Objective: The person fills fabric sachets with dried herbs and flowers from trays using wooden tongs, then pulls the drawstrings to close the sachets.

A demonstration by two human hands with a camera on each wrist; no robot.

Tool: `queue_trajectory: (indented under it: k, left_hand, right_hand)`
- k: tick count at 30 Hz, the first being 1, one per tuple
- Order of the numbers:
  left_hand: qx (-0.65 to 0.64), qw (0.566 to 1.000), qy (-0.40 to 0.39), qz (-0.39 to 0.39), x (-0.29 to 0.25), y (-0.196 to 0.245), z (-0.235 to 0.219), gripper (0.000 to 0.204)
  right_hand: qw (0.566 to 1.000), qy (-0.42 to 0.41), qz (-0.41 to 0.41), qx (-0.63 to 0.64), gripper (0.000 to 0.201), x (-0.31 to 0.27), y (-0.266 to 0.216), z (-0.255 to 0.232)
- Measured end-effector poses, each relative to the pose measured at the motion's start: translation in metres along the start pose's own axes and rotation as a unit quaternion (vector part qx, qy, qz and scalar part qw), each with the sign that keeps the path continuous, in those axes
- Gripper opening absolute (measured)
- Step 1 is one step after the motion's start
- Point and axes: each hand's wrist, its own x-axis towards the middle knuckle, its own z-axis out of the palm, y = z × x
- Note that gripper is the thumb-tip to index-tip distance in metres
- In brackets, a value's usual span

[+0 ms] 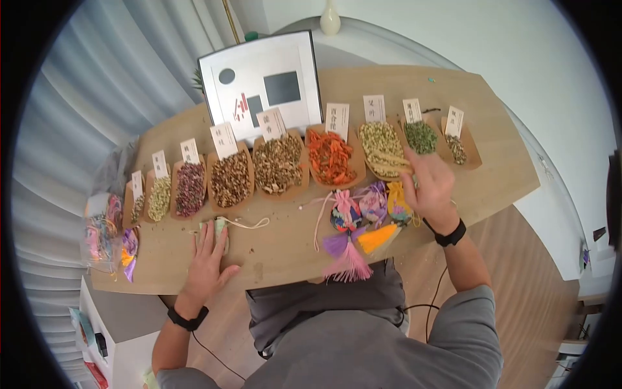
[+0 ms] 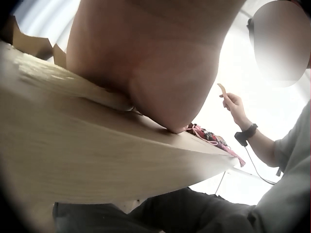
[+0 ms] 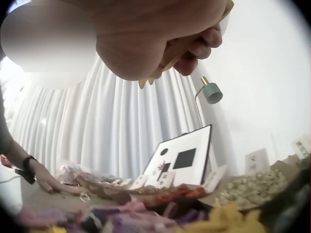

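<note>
My left hand lies palm down near the table's front edge, fingers stretched over a pale green pouch with a cream drawstring. In the left wrist view the pouch shows shiny fabric beside the hand. My right hand is raised over the right side and grips a slim pale wooden utensil. Its curved end sticks up past the fingers in the left wrist view. Seen from above, the utensil overlaps a tray of pale green dried herb. Below that hand lie tasselled sachets.
Several paper trays of dried herbs with label cards line the table, among them orange petals and green leaf. Behind them leans a framed white board. A clear plastic bag of sachets stands at the left end.
</note>
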Motion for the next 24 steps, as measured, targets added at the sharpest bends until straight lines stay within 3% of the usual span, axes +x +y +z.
queue_trajectory:
  k: [2, 4, 5, 7, 9, 13, 15, 19, 24]
  left_hand:
    - [-0.008, 0.999, 0.047, -0.011, 0.008, 0.016, -0.009, 0.093]
    - [-0.086, 0.978, 0.189, 0.004, 0.017, 0.043, -0.019, 0.073]
    - [-0.083, 0.979, 0.187, 0.001, 0.026, 0.056, -0.022, 0.073]
    - [-0.089, 0.976, 0.184, 0.077, 0.055, 0.081, -0.028, 0.051]
    - [-0.148, 0.977, 0.123, 0.089, 0.086, 0.115, -0.030, 0.036]
    - [-0.177, 0.975, 0.084, 0.106, 0.140, 0.163, 0.002, 0.035]
    - [-0.232, 0.971, -0.019, 0.055, 0.159, 0.177, 0.013, 0.042]
    - [-0.209, 0.976, -0.004, 0.058, 0.174, 0.189, 0.021, 0.050]
    - [-0.286, 0.958, 0.004, 0.037, 0.162, 0.181, 0.027, 0.057]
  right_hand:
    - [0.999, -0.026, -0.022, 0.009, 0.048, -0.011, 0.004, 0.005]
    - [0.999, -0.024, -0.028, 0.016, 0.050, -0.018, 0.005, 0.008]
    - [0.999, -0.017, -0.030, 0.025, 0.049, -0.019, 0.004, 0.008]
    - [0.999, -0.011, -0.033, 0.039, 0.048, -0.019, 0.004, 0.009]
    - [0.996, 0.027, -0.007, 0.087, 0.044, -0.021, 0.005, 0.010]
    - [0.992, 0.063, 0.041, 0.103, 0.040, -0.029, 0.011, 0.013]
    - [0.990, 0.061, 0.059, 0.112, 0.037, -0.029, 0.012, 0.016]
    - [0.991, 0.030, 0.059, 0.119, 0.036, -0.025, 0.010, 0.018]
    - [0.990, 0.029, 0.058, 0.122, 0.038, -0.027, 0.011, 0.021]
